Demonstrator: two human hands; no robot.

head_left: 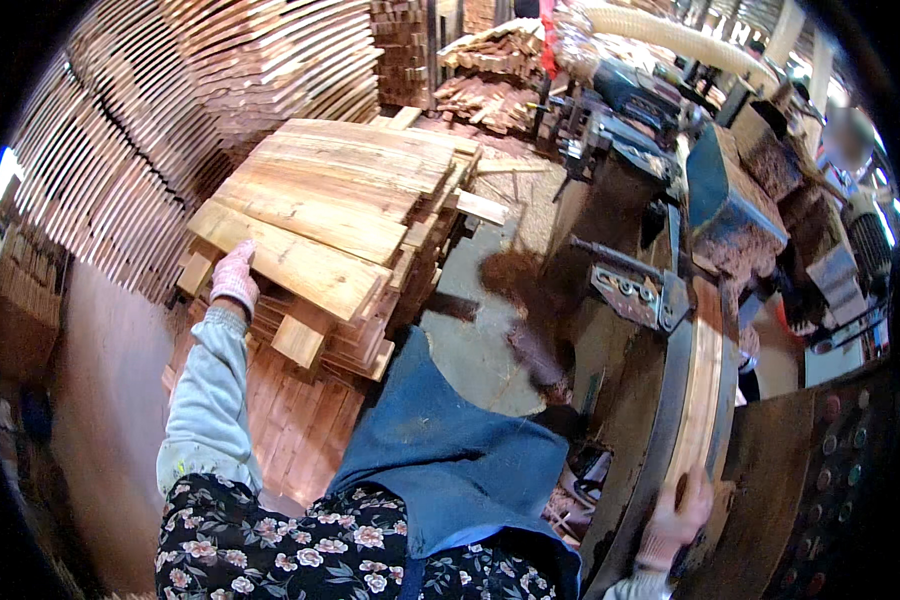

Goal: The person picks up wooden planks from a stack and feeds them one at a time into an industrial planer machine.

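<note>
Along the long dark metal bed (658, 440), your narrow pale wooden board (698, 380) looks mid-feed. Right hand (678, 510) half-curled at its near end; can't tell if gripping. Left hand (235, 277) part-closed at the near edge of the flat yellowish top plank (295, 262); grip unclear. Next push likely needs straight tracking between bed edges; grey floor (465, 270) opens leftward.

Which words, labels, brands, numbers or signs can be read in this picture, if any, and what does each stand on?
None can be read.
Button panel: any markings by the round buttons are too small and dark to read.
Left sleeve: small yellow-green marks near its lower end, too blurred to tell whether they are lettering.
Top board and wood strip: no writing that I can make out.
</note>
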